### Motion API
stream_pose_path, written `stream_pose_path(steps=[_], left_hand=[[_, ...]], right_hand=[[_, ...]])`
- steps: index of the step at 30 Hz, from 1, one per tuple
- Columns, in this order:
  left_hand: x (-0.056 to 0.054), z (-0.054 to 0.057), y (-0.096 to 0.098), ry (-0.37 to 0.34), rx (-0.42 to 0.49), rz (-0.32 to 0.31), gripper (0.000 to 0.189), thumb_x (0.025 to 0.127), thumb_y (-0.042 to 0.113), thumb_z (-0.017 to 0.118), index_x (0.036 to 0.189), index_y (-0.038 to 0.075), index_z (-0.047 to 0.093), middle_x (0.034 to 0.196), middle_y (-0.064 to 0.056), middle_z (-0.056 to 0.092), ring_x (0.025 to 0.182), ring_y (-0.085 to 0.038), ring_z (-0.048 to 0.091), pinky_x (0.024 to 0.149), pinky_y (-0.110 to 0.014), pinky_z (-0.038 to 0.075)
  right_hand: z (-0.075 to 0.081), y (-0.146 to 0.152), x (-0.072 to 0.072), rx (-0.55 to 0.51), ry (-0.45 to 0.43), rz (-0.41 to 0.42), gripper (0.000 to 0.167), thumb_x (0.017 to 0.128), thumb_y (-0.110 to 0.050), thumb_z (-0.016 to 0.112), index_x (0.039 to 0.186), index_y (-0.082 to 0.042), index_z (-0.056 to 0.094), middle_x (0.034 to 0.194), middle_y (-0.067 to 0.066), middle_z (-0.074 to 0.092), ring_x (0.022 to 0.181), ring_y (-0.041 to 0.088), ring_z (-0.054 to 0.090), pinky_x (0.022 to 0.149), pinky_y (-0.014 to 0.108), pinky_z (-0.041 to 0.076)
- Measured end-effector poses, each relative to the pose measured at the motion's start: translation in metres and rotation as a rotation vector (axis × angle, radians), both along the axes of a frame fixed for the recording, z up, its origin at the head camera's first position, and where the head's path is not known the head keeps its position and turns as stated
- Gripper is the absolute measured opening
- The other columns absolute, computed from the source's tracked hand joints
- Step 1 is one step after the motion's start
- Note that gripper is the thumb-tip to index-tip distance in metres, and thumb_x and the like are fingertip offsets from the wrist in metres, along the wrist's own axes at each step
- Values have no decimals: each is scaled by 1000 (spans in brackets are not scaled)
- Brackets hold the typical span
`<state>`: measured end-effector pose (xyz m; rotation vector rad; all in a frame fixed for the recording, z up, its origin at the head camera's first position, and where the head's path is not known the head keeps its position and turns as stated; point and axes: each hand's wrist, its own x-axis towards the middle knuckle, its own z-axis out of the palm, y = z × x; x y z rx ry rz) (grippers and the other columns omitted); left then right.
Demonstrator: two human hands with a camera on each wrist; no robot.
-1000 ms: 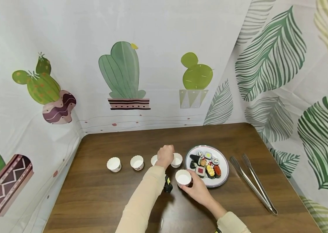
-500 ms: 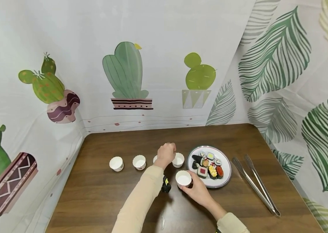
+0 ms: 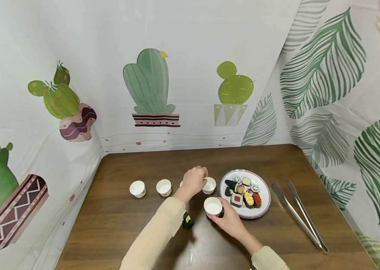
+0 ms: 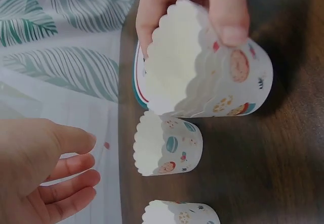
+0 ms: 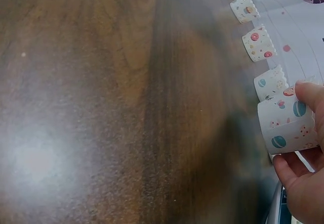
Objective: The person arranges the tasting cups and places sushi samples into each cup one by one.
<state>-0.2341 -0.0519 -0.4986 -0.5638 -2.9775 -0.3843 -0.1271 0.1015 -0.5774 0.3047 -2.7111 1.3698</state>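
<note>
My right hand [image 3: 228, 221] grips a stack of white paper baking cups [image 3: 213, 207], thumb on one side and fingers on the other. Scalloped, nested rims and small printed sweets show on the stack [image 4: 223, 77] in the left wrist view. Behind it, several single baking cups stand in a row on the table, among them a far-left cup [image 3: 137, 189], another cup [image 3: 164, 187] and a right-end cup [image 3: 209, 185]. My left hand [image 4: 55, 168] hovers over the row with loosely bent fingers and nothing in them. In the head view it partly hides one cup.
Right of the stack lies a round white plate [image 3: 263, 204] bearing several sushi pieces [image 3: 249, 199]. Metal tongs [image 3: 299, 217] rest on the brown table [image 3: 109, 225] farther right. A printed cloth [image 3: 190, 75] hangs behind the table's back edge.
The head view has turned slightly left, shifting the scene rightward. My left hand's fingers have loosened and spread a little over the row. My right hand keeps holding the stack in place.
</note>
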Motion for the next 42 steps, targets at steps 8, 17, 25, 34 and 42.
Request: stream_pose_path(steps=[8,17,25,34,42], left_hand=[[16,8,-6,24,3,-50,13,77,20,72,88,17,66,80,3,60,67,-14,59,53,-27,46],[36,5,-16,45,-3,-98,16,75,23,74,88,18,66,79,5,59,66,-9,59,53,-25,47],[51,3,-23,77,-11,-105,14,75,23,71,88,19,66,80,6,61,70,-13,60,64,-30,49],[59,3,-29,33,19,-76,16,74,23,74,88,17,68,78,7,59,67,-9,57,51,-24,43],[62,0,-37,33,25,-46,12,71,19,74,78,19,64,69,9,52,57,-8,49,47,-24,37]], right_hand=[[3,-2,-3,-5,-7,-10,64,68,-19,80,121,0,51,114,11,59,102,23,58,86,42,45],[3,-8,-5,-16,-10,11,63,67,-16,81,120,0,51,112,11,60,100,22,58,86,42,45],[5,-14,-8,-26,4,41,62,68,-15,80,121,-2,51,110,8,60,98,19,56,83,38,46],[11,-25,-6,-13,15,66,63,67,-15,80,122,-3,50,112,7,59,98,20,57,82,40,45],[13,-34,-8,-19,44,90,63,67,-13,80,121,-5,51,114,6,58,101,18,56,86,39,45]])
